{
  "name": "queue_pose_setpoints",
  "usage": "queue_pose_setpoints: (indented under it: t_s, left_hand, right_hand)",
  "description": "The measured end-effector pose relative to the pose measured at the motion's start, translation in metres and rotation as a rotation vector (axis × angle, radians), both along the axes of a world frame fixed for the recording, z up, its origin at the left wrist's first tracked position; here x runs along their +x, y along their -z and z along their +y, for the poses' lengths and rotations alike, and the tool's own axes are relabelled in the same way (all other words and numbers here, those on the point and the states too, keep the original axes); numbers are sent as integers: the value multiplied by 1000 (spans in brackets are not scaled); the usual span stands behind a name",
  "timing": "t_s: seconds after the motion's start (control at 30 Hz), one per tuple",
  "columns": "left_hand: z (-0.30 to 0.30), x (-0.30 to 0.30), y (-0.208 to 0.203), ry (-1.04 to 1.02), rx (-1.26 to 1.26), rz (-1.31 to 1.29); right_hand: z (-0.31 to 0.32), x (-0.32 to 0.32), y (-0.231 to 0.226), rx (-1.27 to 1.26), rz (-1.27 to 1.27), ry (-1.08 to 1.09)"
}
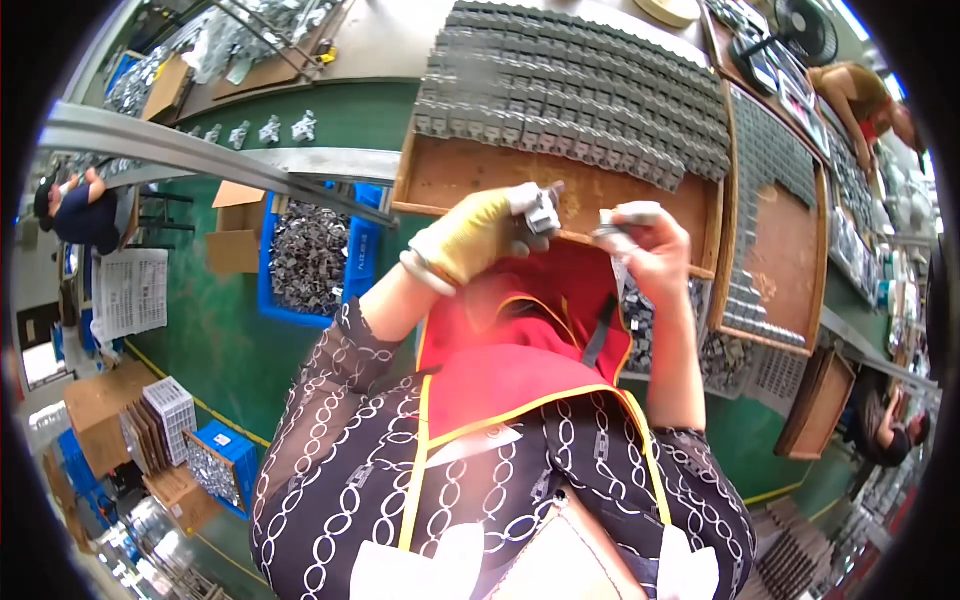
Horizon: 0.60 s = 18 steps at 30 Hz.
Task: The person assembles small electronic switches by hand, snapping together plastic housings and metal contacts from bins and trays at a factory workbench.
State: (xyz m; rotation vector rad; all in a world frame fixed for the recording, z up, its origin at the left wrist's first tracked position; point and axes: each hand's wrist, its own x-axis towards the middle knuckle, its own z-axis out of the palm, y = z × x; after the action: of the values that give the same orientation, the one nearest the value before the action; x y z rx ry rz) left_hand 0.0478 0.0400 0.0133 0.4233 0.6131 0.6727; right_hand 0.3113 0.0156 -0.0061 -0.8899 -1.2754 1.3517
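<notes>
My left hand [468, 236], in a yellow work glove with pale fingertips, is closed on a small grey metal fitting [542, 216] with a jutting end. To its right, my bare right hand [655, 250] has pale covers on its fingertips. Its thumb and fingers pinch a small grey metal piece [608, 231], too small to name more closely. A gap separates the two pieces. Both hands are over the near edge of a wooden tray [460, 172], where rows of similar grey fittings [570, 85] stand packed together.
A second wooden tray [775, 265] with grey parts lies at the right. Below left stands a blue crate [265, 290] full of metal parts, beside a cardboard box [236, 225]. A metal rail [220, 160] crosses at the left. Co-workers sit at both sides; a black fan [800, 30] stands far right.
</notes>
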Motion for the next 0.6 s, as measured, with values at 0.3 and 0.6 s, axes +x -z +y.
queue_pose_setpoints:
  t_s: [0.3,0.6]
  left_hand:
    - [-31,16,4,141,16,234]
    - [-32,10,7,329,65,277]
  right_hand:
    - [-30,-11,0,-199,-295,-9]
    - [-54,-21,25,-255,14,197]
